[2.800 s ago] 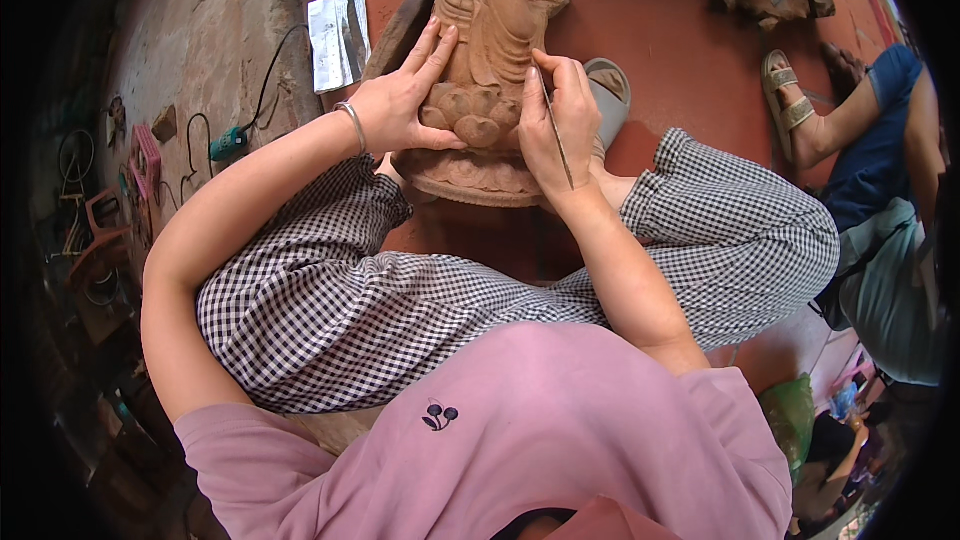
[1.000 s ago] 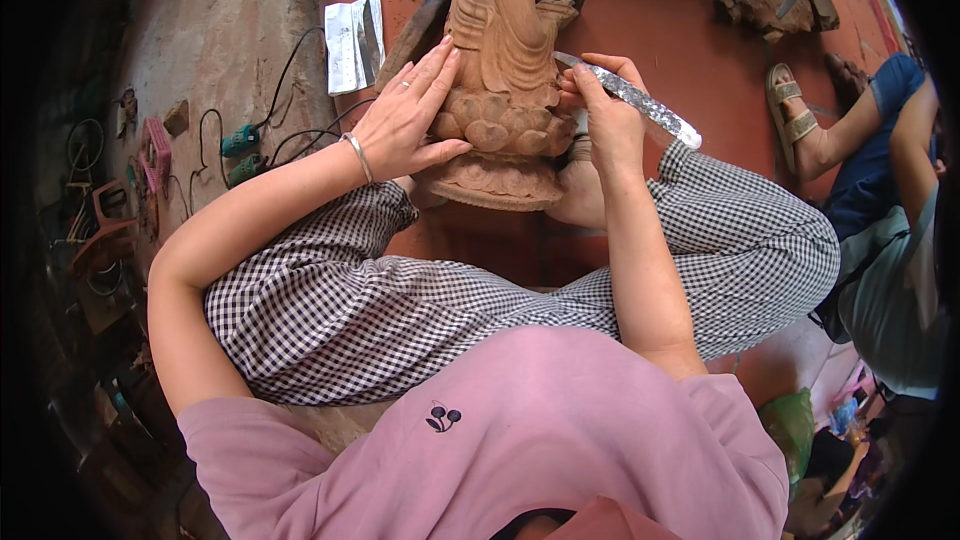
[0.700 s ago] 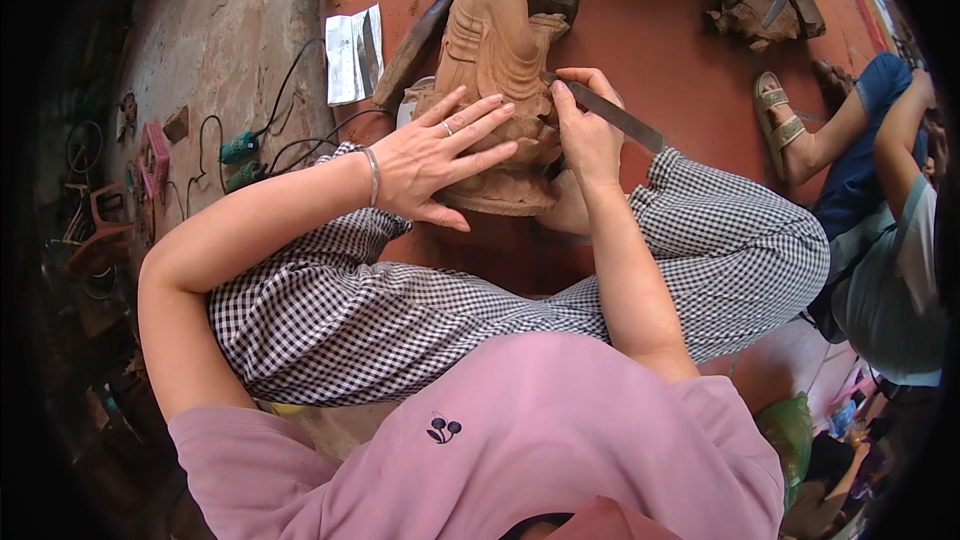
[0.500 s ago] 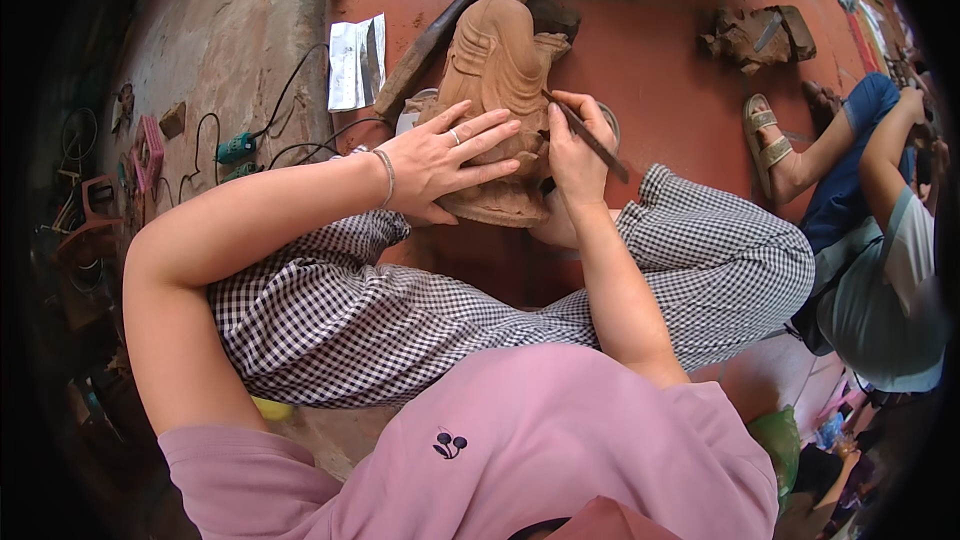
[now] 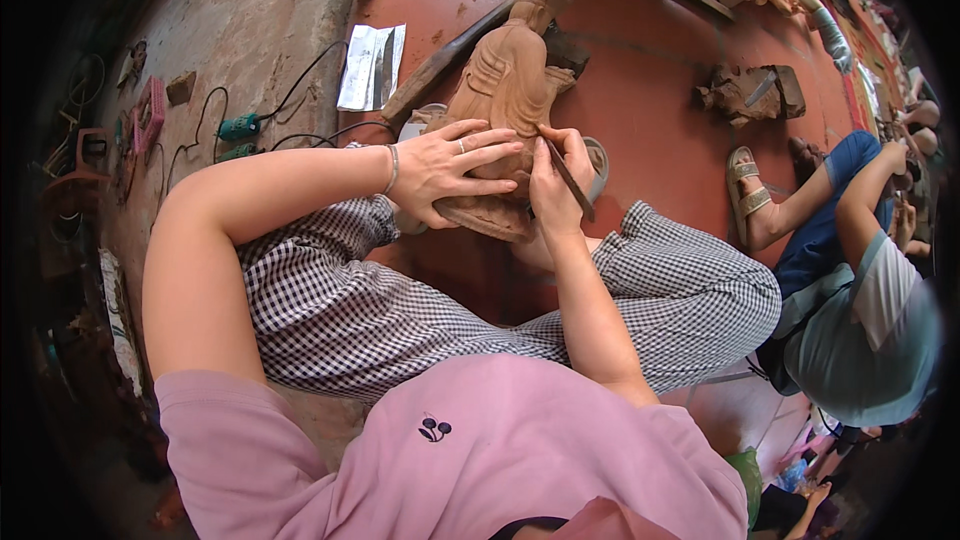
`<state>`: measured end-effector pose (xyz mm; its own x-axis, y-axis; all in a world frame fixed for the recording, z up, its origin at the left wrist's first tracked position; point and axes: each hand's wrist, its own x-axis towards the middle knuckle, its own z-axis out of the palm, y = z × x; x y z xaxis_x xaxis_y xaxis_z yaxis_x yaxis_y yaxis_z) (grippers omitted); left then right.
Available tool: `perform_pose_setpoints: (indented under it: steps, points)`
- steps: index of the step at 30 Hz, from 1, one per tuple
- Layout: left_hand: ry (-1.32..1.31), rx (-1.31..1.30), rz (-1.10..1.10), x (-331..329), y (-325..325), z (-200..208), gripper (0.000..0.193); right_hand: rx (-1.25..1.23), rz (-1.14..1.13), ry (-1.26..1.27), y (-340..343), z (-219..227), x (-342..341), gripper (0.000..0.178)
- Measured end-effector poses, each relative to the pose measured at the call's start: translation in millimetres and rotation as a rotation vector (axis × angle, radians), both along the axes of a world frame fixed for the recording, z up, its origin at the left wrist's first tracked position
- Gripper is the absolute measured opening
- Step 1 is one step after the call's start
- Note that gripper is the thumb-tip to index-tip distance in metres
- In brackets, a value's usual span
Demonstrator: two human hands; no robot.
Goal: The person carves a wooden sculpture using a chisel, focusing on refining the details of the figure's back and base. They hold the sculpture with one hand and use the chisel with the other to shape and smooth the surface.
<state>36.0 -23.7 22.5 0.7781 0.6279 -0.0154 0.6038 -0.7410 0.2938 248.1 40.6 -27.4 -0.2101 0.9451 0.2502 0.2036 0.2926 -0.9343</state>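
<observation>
A brown carved statue of a robed figure [image 5: 508, 65] stands on the floor before me, between my legs, its top leaning to the right in the picture. Across its lower part lies my left hand [image 5: 455, 170], flat with fingers spread, wearing a ring and a bracelet. My right hand [image 5: 560, 180] pinches a slim, dark carving chisel [image 5: 573, 183]. The chisel's upper end meets the right side of the robe, and its other end sticks out below my fingers. My left fingers partly cover the statue's base.
Behind the statue lies a long dark wooden bar [image 5: 440, 60], beside a white paper sheet [image 5: 371, 67]. A green power tool [image 5: 238, 127] with black cords rests at left. Rough wood chunks [image 5: 750, 95] lie at right, near another person's sandalled foot [image 5: 750, 195].
My view has turned slightly, shifting the whole scene. The right hand and chisel stay at the robe, the chisel now held steeper. My left hand keeps its place on the statue.
</observation>
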Motion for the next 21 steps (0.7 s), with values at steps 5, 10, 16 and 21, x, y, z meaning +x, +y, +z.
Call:
perform_pose_setpoints:
  steps: [5,10,16,21]
  points:
    - [-0.004,-0.010,-0.030,-0.3,3.1,2.3,0.102,0.025,-0.048,-0.048,6.1,-2.9,0.1,0.008]
    - [-0.024,-0.006,-0.045,-3.5,3.2,0.5,0.101,-0.072,0.038,0.022,-6.2,0.7,-0.8,0.008]
    - [-0.032,-0.002,-0.066,-1.6,5.5,1.1,0.099,0.080,-0.040,-0.065,-2.8,-1.6,-0.3,0.009]
    - [-0.008,-0.030,-0.070,-3.7,2.3,-2.4,0.096,-0.039,-0.026,-0.017,-11.7,11.3,2.1,0.011]
